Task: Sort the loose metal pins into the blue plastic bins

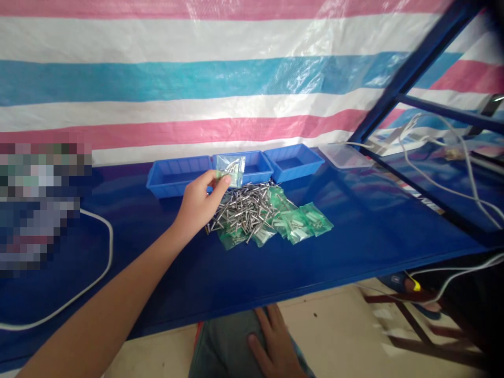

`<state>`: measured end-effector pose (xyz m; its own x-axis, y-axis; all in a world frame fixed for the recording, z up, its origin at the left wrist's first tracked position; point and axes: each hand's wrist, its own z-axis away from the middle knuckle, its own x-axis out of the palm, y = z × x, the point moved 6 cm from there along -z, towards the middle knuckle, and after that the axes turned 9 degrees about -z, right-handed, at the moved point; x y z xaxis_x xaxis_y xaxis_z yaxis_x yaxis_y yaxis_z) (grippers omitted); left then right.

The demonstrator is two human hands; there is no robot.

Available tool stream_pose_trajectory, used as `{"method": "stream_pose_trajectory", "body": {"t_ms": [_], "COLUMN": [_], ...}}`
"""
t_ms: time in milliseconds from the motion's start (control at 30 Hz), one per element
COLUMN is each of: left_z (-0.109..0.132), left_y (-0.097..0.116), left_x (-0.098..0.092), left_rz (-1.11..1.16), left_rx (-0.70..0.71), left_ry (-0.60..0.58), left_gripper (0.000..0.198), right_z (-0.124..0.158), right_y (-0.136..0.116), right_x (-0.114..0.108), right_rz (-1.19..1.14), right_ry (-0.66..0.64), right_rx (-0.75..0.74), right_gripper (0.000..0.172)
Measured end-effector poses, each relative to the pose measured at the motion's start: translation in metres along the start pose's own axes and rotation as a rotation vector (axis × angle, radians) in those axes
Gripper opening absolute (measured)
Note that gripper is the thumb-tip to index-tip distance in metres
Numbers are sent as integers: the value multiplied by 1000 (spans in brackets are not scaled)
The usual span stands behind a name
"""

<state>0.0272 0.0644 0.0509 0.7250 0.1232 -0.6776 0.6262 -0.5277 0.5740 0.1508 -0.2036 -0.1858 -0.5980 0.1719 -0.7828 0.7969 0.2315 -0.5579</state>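
Left forearm (122,286) foremost; left hand (201,200) pinches a plastic bag (235,167), likely light, limp, slippery, best held by its edge; right hand (276,344) lies loosely spread, seemingly empty.

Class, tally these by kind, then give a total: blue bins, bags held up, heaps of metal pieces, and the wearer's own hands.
Blue bins: 3
Held bag: 1
Metal heap: 1
Hands (left hand, right hand): 2
Total: 7
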Motion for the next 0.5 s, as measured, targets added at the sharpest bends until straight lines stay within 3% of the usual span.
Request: {"method": "stream_pose_trajectory", "body": {"t_ms": [67, 167, 367, 467, 500], "left_z": [2, 5, 10, 8, 7], "left_y": [2, 3, 10, 8, 6], "left_x": [6, 14, 17, 14, 12], "left_rz": [22, 28, -22, -7, 4], "left_rx": [3, -6, 68, 59, 48], "left_ry": [-44, -98, -146, -128, -114], "left_gripper": [27, 27, 25, 27, 27], "right_z": [4, 5, -5, -14, -17], "right_y": [2, 0, 16, -2, -14], "right_x": [25, 28, -14, -50, -60], "right_rz": [-42, -96, -222, -312, -326], "right_ry": [-100, -101, 176, 348, 327], "right_rx": [75, 102, 223, 22, -80], "right_gripper": [57, 54, 36, 34, 38]}}
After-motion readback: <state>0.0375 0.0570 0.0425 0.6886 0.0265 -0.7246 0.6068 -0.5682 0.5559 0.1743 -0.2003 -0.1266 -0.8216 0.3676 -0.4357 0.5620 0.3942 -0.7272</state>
